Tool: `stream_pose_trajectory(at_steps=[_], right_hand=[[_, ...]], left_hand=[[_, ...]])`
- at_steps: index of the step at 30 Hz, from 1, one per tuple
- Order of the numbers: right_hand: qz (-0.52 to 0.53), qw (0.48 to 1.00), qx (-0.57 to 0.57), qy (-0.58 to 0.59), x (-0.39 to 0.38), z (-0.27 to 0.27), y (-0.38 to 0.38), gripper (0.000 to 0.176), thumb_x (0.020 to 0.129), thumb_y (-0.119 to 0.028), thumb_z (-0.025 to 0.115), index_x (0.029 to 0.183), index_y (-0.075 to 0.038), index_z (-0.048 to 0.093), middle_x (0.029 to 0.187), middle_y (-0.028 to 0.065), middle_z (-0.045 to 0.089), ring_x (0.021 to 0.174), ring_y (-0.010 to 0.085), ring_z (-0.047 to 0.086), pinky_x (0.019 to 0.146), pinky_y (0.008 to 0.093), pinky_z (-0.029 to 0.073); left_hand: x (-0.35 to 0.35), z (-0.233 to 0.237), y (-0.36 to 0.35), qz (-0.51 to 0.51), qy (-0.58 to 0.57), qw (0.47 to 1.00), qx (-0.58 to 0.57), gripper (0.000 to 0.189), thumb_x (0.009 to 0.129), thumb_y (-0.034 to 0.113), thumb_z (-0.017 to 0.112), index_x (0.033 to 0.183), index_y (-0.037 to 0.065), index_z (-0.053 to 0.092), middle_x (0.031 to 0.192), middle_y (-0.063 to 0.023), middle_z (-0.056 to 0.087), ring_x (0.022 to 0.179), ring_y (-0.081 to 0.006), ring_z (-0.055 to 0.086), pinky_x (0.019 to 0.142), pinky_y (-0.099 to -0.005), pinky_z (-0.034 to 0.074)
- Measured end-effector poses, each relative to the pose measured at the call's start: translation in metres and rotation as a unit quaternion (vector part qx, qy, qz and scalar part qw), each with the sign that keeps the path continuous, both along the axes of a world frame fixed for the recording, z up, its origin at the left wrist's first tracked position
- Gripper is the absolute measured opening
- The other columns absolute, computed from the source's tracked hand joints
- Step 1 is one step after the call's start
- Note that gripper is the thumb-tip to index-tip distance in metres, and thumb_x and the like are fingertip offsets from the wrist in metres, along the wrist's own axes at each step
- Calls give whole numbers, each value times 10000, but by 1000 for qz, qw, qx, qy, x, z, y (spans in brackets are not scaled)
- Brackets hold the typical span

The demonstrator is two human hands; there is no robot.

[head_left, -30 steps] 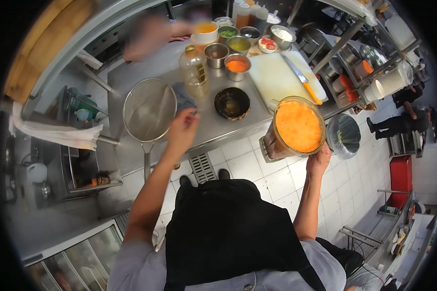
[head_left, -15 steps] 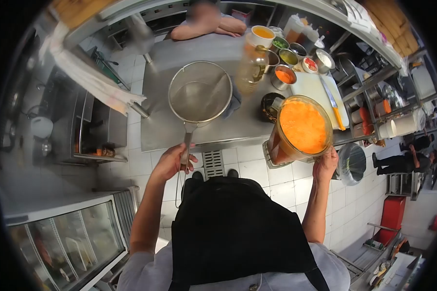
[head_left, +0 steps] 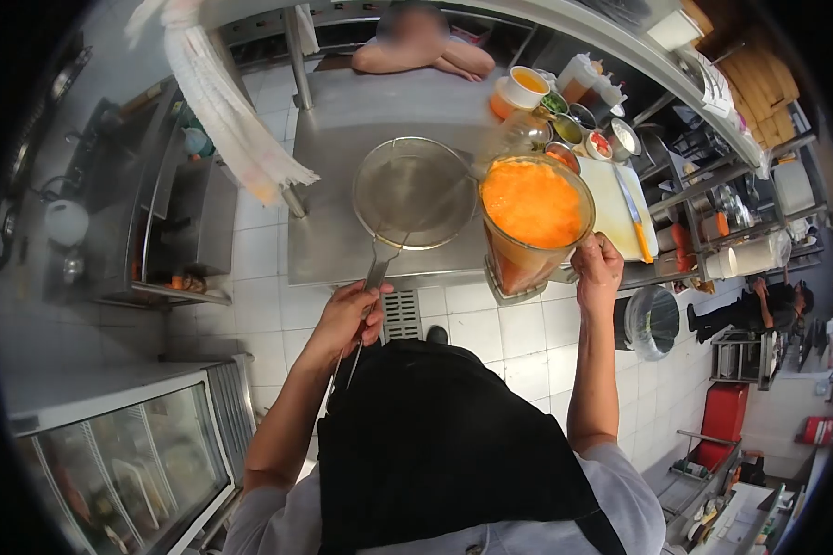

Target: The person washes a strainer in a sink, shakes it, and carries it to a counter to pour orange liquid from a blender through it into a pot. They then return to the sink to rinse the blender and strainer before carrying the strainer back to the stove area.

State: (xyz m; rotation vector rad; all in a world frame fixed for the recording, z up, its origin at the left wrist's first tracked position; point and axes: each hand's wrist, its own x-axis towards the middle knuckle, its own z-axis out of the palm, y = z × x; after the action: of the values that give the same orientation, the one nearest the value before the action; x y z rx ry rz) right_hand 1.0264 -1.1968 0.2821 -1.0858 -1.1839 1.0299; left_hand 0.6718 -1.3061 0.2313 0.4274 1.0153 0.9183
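My left hand (head_left: 350,319) is closed around the handle of a round mesh strainer (head_left: 415,190), its bowl over the steel table. In my right hand (head_left: 600,264) is the handle of a clear blender jug (head_left: 509,252), which holds foamy orange purée (head_left: 534,203) nearly up to the rim. The jug is just right of the strainer, its rim close to the strainer's edge. Behind the jug, a clear bottle (head_left: 525,131) is partly hidden.
On the steel table (head_left: 329,236), a white cutting board (head_left: 620,199) bears a yellow-handled knife (head_left: 640,231). Several ingredient tubs and squeeze bottles (head_left: 579,76) stand at the back right. Across the table a person (head_left: 423,55) leans on folded arms. A lined bin (head_left: 652,322) stands right.
My right hand has brought the jug leftward, closer to the strainer. The strainer has shifted slightly right in view, along with my left hand. The view itself has also shifted.
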Motion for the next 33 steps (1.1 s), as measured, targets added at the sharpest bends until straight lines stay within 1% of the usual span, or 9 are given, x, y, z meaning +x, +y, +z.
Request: stream_pose_trajectory(at_steps=[2,7,9,21,24,31,33], right_hand=[[-10,999,-12,-35,-12,5,3,325,930,-237,644,693,-113,459,577,-62,351,508,51,268,475,227,231],[1,998,-21,-64,-26,11,11,296,928,-214,644,703,-111,481,605,-65,401,505,35,294,470,216,241],[-11,998,-24,-65,-31,12,13,290,884,-236,706,697,-83,547,611,-64,446,524,27,330,479,204,245],[-17,987,-45,-156,-47,23,21,338,873,-245,728,651,-67,546,604,-56,473,546,34,357,501,211,290],[-17,986,-51,-157,-53,25,22,338,870,-240,733,644,-67,550,598,-56,473,547,33,362,502,210,295],[-14,979,-46,-196,-55,22,27,349,865,-247,738,635,-65,548,593,-60,475,539,28,365,491,204,293],[-15,976,-33,-215,-57,21,29,353,894,-252,702,625,-96,536,552,-75,440,492,18,323,453,212,249]], left_hand=[[-4,-2,0,5,-4,1000,2,257,965,125,427,1149,-14,541,595,-18,402,407,-117,371,383,-277,294],[-10,-8,1,-7,-15,1000,6,262,971,123,420,1161,-10,540,600,-16,403,408,-116,378,385,-277,306],[-12,-7,1,-10,-14,1000,6,265,973,123,416,1167,-9,540,602,-16,404,408,-117,380,387,-278,310],[-19,-4,4,-27,-20,999,4,278,977,124,401,1182,-25,515,603,-12,399,411,-114,373,393,-278,307],[-19,-3,4,-27,-23,999,-3,274,972,119,401,1176,-29,510,602,-11,398,410,-112,369,392,-276,298],[-19,-6,5,-26,-24,999,3,261,966,116,405,1160,-25,510,598,-7,396,406,-108,363,387,-273,282],[-19,-7,5,-26,-25,999,3,258,967,117,406,1157,-22,511,598,-7,395,405,-108,361,386,-273,280]])
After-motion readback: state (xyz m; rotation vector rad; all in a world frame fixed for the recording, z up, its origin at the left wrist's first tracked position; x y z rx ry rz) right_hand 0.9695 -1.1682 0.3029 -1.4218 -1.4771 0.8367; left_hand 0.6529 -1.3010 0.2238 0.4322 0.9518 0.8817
